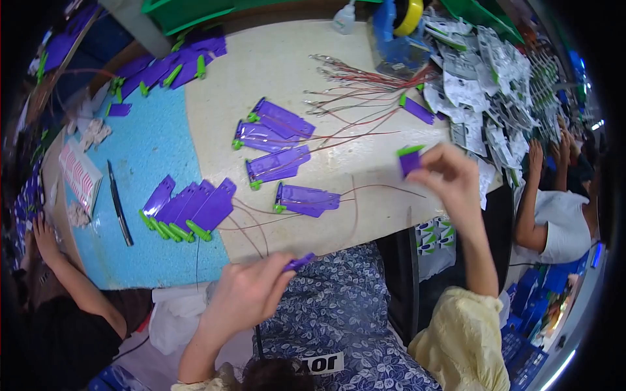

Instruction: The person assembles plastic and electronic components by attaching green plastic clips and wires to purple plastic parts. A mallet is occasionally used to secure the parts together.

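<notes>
Over the table's right side, my right hand (453,182) pinches a small purple plastic part (409,163) with a bright green edge on top. Close to the front edge, above my lap, my left hand (251,293) is closed on a thin purple plastic piece (298,262), mostly hidden by the fingers. Between the hands lies a purple part with a green tip (306,199), a thin wire trailing from it. Farther back, purple parts with green ends (279,161) lie with red wires across them. Left of these sits an overlapping row of purple parts (195,205).
A bundle of thin red wires (375,81) lies at the back. White-grey moulded parts (466,85) pile at the right. Tweezers (119,202) rest on a blue mat (153,146). A tape dispenser (394,39) and a small white bottle (344,18) stand behind. Other people sit at both sides.
</notes>
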Demonstrator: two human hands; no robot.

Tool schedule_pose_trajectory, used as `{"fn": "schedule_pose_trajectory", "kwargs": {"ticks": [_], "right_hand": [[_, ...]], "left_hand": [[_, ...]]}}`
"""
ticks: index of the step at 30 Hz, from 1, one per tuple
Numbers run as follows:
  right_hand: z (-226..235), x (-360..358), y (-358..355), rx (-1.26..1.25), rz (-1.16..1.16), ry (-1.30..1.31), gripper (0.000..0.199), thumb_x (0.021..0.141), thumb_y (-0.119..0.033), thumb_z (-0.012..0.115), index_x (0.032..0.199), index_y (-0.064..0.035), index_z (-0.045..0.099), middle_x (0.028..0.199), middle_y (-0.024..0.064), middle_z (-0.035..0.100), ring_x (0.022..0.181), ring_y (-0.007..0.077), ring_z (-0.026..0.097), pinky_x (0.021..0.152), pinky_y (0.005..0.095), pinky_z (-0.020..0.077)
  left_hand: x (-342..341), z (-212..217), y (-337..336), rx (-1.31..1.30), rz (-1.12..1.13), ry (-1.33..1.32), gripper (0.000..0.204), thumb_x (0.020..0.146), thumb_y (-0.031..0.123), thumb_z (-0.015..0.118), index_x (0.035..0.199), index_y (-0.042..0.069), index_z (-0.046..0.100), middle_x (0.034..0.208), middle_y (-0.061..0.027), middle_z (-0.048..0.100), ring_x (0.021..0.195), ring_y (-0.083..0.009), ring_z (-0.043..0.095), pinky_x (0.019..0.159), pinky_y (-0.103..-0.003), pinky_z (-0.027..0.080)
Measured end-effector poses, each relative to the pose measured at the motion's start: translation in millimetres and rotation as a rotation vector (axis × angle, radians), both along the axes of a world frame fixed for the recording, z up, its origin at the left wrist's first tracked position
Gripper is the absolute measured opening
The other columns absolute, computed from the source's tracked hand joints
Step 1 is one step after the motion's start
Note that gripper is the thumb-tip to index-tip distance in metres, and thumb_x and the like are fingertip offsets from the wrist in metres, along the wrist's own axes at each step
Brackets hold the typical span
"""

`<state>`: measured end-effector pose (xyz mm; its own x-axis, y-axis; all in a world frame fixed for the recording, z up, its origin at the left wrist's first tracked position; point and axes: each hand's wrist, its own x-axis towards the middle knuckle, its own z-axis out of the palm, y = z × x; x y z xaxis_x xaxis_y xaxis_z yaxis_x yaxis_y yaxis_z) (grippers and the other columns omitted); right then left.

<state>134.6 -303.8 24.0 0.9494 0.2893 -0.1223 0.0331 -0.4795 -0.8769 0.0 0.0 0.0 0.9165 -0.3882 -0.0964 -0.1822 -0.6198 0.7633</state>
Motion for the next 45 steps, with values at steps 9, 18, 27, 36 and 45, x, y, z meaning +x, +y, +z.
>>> {"fn": "schedule_pose_trajectory", "kwargs": {"ticks": [9, 18, 27, 36, 45], "right_hand": [[-53, -23, 103, 0.090, 0.133, -0.041, 0.018, 0.086, -0.002, 0.065, 0.102, 0.0004, 0.072, 0.080, 0.0139, 0.071, 0.064, 0.0175, 0.063, 0.058, 0.0282, 0.0477], [-66, -27, 123, -0.198, 0.282, -0.437, 0.039, 0.067, -0.008, 0.079, 0.100, 0.0016, 0.060, 0.094, 0.0121, 0.054, 0.090, 0.0302, 0.050, 0.080, 0.0408, 0.0440], [-32, -35, 114, 0.420, 0.130, 0.159, 0.022, 0.076, 0.007, 0.075, 0.094, 0.0021, 0.063, 0.093, 0.0045, 0.067, 0.086, 0.0117, 0.065, 0.078, 0.0246, 0.0514], [-9, -27, 93, 0.167, 0.269, -0.025, 0.015, 0.073, 0.002, 0.079, 0.082, 0.0017, 0.066, 0.085, 0.0097, 0.070, 0.082, 0.0152, 0.068, 0.074, 0.0282, 0.0529], [-19, -41, 92, 0.366, 0.063, -0.130, 0.015, 0.072, 0.005, 0.078, 0.082, 0.0031, 0.066, 0.089, 0.0116, 0.069, 0.081, 0.0175, 0.068, 0.074, 0.0287, 0.0547]], "left_hand": [[26, -6, 16, 0.167, -0.057, -0.220, 0.021, 0.082, 0.005, 0.062, 0.100, 0.002, 0.052, 0.136, -0.0078, 0.056, 0.068, -0.0201, 0.067, 0.048, -0.033, 0.051], [33, -17, 15, -0.018, -0.023, -0.087, 0.016, 0.089, 0.005, 0.056, 0.103, 0.002, 0.049, 0.124, -0.0190, 0.062, 0.065, -0.0338, 0.067, 0.053, -0.044, 0.052], [48, 3, 1, -0.356, 0.246, 0.116, 0.036, 0.095, 0.027, 0.060, 0.120, 0.004, 0.047, 0.076, -0.0210, 0.063, 0.073, -0.0418, 0.064, 0.062, -0.045, 0.047], [50, 5, -13, -0.428, 0.146, 0.107, 0.040, 0.091, 0.021, 0.069, 0.120, 0.003, 0.047, 0.082, -0.0206, 0.066, 0.077, -0.0409, 0.067, 0.061, -0.043, 0.049], [55, 20, -16, -0.463, 0.196, 0.208, 0.037, 0.091, 0.020, 0.069, 0.116, 0.001, 0.050, 0.084, -0.0194, 0.067, 0.075, -0.0378, 0.068, 0.061, -0.041, 0.049]]}}
